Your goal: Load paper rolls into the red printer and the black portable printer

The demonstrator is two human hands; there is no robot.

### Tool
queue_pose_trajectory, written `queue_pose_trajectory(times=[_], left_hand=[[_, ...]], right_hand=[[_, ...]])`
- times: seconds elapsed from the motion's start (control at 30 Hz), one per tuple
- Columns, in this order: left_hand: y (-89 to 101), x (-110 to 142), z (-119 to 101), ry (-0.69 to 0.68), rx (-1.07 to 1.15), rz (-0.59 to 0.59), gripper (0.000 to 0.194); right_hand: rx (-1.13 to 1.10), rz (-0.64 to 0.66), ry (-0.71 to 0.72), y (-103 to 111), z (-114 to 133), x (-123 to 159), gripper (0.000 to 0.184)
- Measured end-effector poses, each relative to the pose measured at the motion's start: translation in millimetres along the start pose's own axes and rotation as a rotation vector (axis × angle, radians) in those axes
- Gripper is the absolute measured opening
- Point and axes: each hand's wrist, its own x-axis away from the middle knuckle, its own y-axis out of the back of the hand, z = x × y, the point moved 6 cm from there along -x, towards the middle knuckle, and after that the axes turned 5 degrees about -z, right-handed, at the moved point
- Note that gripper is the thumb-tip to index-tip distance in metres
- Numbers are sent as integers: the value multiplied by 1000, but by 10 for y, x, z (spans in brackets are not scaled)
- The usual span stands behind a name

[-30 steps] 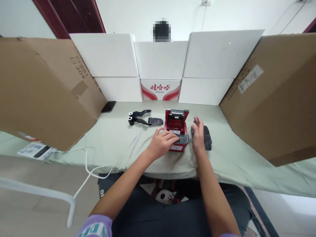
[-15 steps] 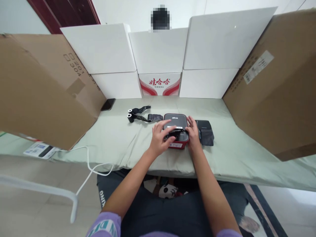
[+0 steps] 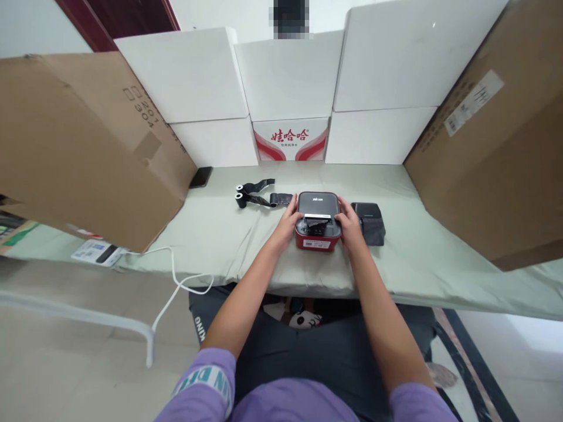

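Note:
A small red and black label printer point(image 3: 318, 203) stands on the cloth-covered table, its lid down. A short black strip point(image 3: 317, 223) pokes out of the slot across its top, and a white label is on its red front. My left hand point(image 3: 285, 227) holds the printer's left side, thumb on the top edge. Gripping the right side is my right hand point(image 3: 350, 226), thumb also on top. Left of the printer lie two small rolls of black ribbon point(image 3: 240, 200) with white cores and unrolled tails. Close to my right hand sits a black, box-like device point(image 3: 369, 217), partly covered by a dark sheet.
White boxes point(image 3: 288, 76) form a wall at the back. Large cardboard boxes flank the table, one on the left point(image 3: 88, 140) and one on the right point(image 3: 492, 152). A black phone point(image 3: 201, 177) lies by the left box. A white cable point(image 3: 173, 266) hangs over the front edge.
My left hand has moved from above the printer's front to its left side. The lid looks lower and flatter than before. The camera view has shifted slightly.

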Motion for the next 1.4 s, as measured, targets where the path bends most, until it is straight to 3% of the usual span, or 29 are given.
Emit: queue_pose_trajectory(times=[0.4, 0.7, 0.9, 1.4], left_hand=[[46, 58, 44, 84, 91, -9, 83], [46, -62, 169, 38, 363, -83, 79], [0, -53, 215, 31, 427, -127, 76], [-87, -147, 474, -113, 562, -98, 74]], right_hand=[[-26, 22, 19, -26, 35, 88, 59], [-37, 48, 26, -2, -50, 37, 66], [-73, 45, 28, -2, -49, 45, 65], [-210, -20, 49, -45, -38, 173, 55]])
